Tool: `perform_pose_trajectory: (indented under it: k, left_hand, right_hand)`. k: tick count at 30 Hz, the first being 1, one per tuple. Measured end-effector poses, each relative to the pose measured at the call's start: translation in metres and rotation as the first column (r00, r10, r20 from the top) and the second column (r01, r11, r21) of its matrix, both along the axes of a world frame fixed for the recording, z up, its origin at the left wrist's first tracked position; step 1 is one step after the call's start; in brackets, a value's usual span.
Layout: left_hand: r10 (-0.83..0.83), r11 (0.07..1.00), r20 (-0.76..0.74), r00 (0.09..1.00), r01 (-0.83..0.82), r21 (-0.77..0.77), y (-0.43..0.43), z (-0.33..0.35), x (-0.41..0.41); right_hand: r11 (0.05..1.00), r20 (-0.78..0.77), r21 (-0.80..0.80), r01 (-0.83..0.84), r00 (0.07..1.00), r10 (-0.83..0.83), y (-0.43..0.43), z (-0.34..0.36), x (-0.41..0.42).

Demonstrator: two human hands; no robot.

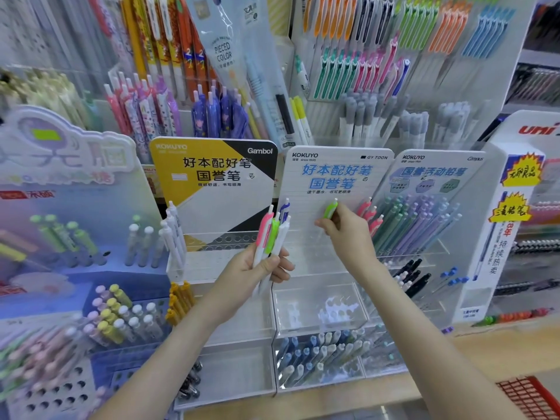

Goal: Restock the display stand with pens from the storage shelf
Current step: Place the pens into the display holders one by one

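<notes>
Head view | left hand (256,268) grips a bunch of pens (272,237) | right hand (342,230) pinches a green pen (330,209) at the clear display stand (318,301)

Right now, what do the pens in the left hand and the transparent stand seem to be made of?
Pens in the left hand: probably plastic, glossy; pink, green and white barrels with soft highlights. Transparent stand: likely acrylic, polished; things show through its walls.

Your right hand (348,234) holds one pen (330,209) before the middle display stand (333,165); your left hand (251,269) holds a pen bundle (270,234) at its left edge; a pencil stand (439,174) sits right.
</notes>
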State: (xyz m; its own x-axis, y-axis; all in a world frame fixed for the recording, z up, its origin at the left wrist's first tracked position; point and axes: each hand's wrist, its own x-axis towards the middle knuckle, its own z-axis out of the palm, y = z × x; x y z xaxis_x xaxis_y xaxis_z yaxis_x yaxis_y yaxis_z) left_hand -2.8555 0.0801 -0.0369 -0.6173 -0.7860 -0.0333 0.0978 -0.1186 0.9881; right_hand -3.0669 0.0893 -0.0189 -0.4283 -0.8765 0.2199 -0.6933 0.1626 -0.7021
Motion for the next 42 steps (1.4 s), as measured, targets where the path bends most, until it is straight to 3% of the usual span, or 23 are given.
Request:
perform_pose_trajectory:
  k: [11,15,17,20,24,28,32,35,38,42]
  left_hand:
    - [-0.001,0.999,-0.004,1.000,0.002,0.035,-0.001,-0.004,-0.001]
    - [0.005,0.999,-0.010,1.000,-0.005,0.048,-0.003,-0.005,0.000]
    - [-0.003,0.998,-0.022,1.000,0.005,0.065,-0.003,-0.007,-0.002]
    - [-0.050,0.995,-0.024,0.998,0.052,0.082,-0.001,-0.009,-0.007]
    - [-0.090,0.993,-0.039,0.995,0.093,0.078,0.003,-0.008,-0.010]
    - [0.007,0.997,-0.026,1.000,-0.005,0.073,0.000,-0.009,-0.001]
    - [0.170,0.984,-0.022,0.985,-0.169,0.055,-0.004,-0.012,0.025]
    - [0.266,0.964,-0.052,0.963,-0.264,0.036,-0.004,-0.009,0.055]
    - [0.307,0.952,-0.073,0.949,-0.306,0.023,-0.002,-0.005,0.090]
    - [0.354,0.935,-0.092,0.931,-0.355,0.006,0.000,-0.003,0.133]
  right_hand:
    - [0.995,0.037,0.069,0.068,0.997,-0.071,-0.003,-0.009,-0.001]
    - [0.990,0.041,-0.052,0.130,0.991,-0.128,0.013,0.000,0.015]
    - [0.996,0.150,-0.089,0.002,0.989,0.011,0.023,0.011,0.030]
    - [0.946,0.279,-0.012,-0.324,0.907,0.314,0.031,0.016,0.048]
    - [0.931,0.419,-0.034,-0.365,0.840,0.344,0.032,0.014,0.048]
    - [0.952,0.534,-0.193,-0.238,0.789,0.305,0.034,0.024,0.045]
    - [0.921,0.537,-0.373,-0.116,0.782,0.316,0.030,0.034,0.050]
    - [0.905,0.550,-0.419,-0.076,0.771,0.320,0.019,0.033,0.069]
    - [0.920,0.530,-0.370,-0.130,0.784,0.323,0.002,0.023,0.096]
    - [0.908,0.391,-0.315,-0.276,0.834,0.389,-0.020,0.019,0.132]
